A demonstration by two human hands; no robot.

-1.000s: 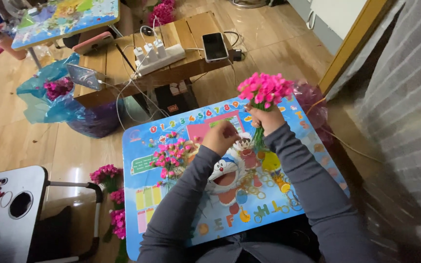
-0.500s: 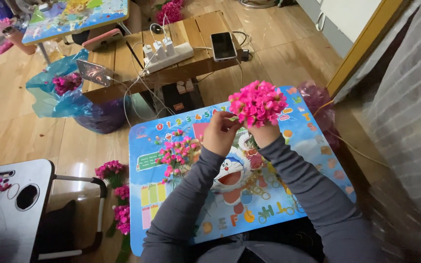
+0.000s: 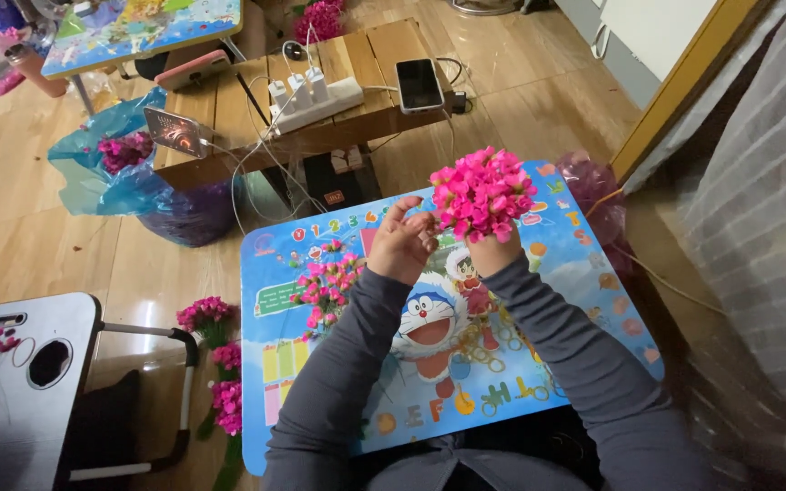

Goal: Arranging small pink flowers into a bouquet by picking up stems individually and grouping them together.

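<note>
A dense bunch of bright pink artificial flowers (image 3: pixel 482 193) is raised above a small blue cartoon-printed table (image 3: pixel 584 300). My right hand (image 3: pixel 493 252) grips the bunch from below, mostly hidden under the blossoms. My left hand (image 3: pixel 402 244) is beside it, fingertips touching the left edge of the bunch. A loose pile of pink flower pieces (image 3: pixel 327 286) lies on the table to the left of my left arm. Several small rings (image 3: pixel 484 345) lie on the tabletop between my arms.
A wooden bench (image 3: pixel 320 127) beyond the table carries a power strip (image 3: pixel 313 98), a phone (image 3: pixel 419 84) and cables. A blue bag with flowers (image 3: pixel 125 173) sits at its left. Finished pink bunches (image 3: pixel 216 364) lie on the floor beside a dark folding table (image 3: pixel 20 382).
Both hands have lifted the flower bunch higher and nearer the camera, and the bunch now faces the camera more fully. The left hand stays at its edge.
</note>
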